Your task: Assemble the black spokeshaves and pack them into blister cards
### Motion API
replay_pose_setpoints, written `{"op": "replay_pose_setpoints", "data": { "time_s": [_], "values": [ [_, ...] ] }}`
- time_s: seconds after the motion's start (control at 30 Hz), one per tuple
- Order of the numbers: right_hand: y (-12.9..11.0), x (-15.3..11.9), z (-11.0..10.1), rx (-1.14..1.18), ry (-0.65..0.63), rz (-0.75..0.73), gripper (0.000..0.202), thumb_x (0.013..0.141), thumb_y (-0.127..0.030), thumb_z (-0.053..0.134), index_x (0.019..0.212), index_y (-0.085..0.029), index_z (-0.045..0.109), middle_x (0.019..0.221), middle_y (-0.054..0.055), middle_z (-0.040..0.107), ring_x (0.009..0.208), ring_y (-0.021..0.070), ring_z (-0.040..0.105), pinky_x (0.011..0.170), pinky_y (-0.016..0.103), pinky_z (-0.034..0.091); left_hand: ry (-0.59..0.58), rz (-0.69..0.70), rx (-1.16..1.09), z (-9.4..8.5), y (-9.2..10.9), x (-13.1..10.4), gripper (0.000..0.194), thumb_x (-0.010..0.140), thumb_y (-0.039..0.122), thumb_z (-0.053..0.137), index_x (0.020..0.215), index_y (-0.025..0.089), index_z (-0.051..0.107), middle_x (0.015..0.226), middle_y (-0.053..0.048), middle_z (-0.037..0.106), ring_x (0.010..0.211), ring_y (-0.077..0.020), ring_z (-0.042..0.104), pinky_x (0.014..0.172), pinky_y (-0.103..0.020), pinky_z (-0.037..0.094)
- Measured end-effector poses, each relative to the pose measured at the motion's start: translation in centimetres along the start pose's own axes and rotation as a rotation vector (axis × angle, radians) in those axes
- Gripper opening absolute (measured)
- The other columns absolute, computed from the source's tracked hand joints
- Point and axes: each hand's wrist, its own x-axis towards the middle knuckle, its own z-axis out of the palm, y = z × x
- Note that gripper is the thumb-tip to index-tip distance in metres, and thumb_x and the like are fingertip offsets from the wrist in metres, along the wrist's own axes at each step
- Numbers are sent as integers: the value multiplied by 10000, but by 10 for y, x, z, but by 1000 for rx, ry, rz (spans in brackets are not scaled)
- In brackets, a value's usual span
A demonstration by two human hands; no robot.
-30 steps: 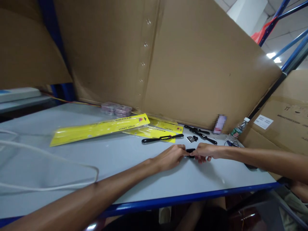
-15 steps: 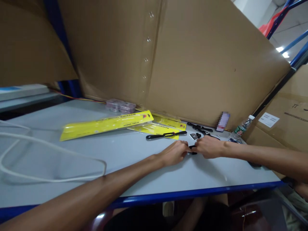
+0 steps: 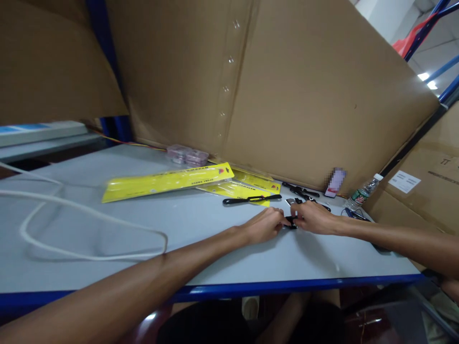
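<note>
My left hand (image 3: 267, 224) and my right hand (image 3: 312, 217) are close together over the right part of the grey table. Between them is a small black piece (image 3: 291, 221), pinched by the fingers of both hands; its exact shape is partly hidden. Just behind the right hand's fingers lies a small silver-grey piece (image 3: 290, 202). A long black strap-like part (image 3: 251, 199) lies behind my left hand, partly over a yellow package. More black parts (image 3: 300, 190) lie behind my right hand.
Yellow packages (image 3: 168, 181) and clear boxes (image 3: 187, 155) lie toward the back. A white cable (image 3: 107, 258) loops at left. At right are a phone (image 3: 335, 183), a bottle (image 3: 365, 192) and dark glasses-like items (image 3: 355, 215). A cardboard sheet (image 3: 297, 95) stands behind.
The view has shifted slightly. My right hand's fingers have lifted and parted a little from my left hand, showing more of the black piece.
</note>
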Motion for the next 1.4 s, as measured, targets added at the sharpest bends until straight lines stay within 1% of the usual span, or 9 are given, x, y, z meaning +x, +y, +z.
{"op": "replay_pose_setpoints", "data": {
  "time_s": [0.1,0.17,0.23,0.33,0.53,0.63,0.8,1.07,1.4],
  "values": [
    [1,3,1,107,-138,154,330,972,-410,536,825,-167,702,799,100,737,707,217,681,566,259,391,-5,1,16,0,0,0,453,836,-14,523,1126,217,784,949,-75,747,874,-209,683,787,-273,489],
    [3,2,6,153,-211,116,246,954,-299,545,822,-165,703,776,81,729,689,196,674,580,250,399,3,5,7,1,-1,1,458,827,-17,527,1122,219,786,958,-76,752,880,-211,686,787,-273,491],
    [7,-2,12,119,-125,-40,185,868,-116,560,948,-177,715,909,81,739,804,202,682,638,251,406,13,6,-9,1,-1,1,460,823,-20,526,1107,226,791,973,-70,757,887,-207,687,791,-268,493],
    [14,-7,21,116,91,-240,376,782,-6,543,1072,-188,697,1036,79,723,900,200,662,698,255,408,20,8,-8,0,-1,0,455,832,-17,525,1109,228,791,984,-64,761,893,-201,683,799,-265,492],
    [19,1,30,429,46,15,117,877,-277,664,838,-167,660,671,5,685,642,163,627,585,233,387,5,2,0,-1,-1,0,468,842,-5,525,1138,247,784,922,-64,745,838,-203,677,778,-285,495],
    [15,4,34,455,51,38,49,820,-124,656,815,-170,639,665,-12,673,657,154,632,606,223,395,2,7,-4,0,-2,1,468,834,-9,515,1129,234,786,921,-66,743,838,-204,674,779,-289,497],
    [17,-1,45,275,175,-183,334,766,35,536,1012,-169,635,842,17,678,768,163,612,693,245,404,10,0,-27,-2,-1,0,420,843,17,507,1097,215,777,964,-66,742,860,-194,673,796,-278,490],
    [34,-1,59,28,307,-362,261,860,23,491,1001,-150,627,990,103,651,871,206,590,765,298,453,47,-180,-3,1,-5,-3,342,832,53,518,1148,183,522,949,-55,679,857,-233,640,695,-293,440],
    [45,7,70,100,382,-465,257,926,-23,450,1054,-159,626,999,101,657,892,200,591,782,306,477,73,-80,153,-5,0,-7,345,775,10,520,1068,181,584,1094,-93,596,1039,-266,546,904,-405,460]
  ]
}}
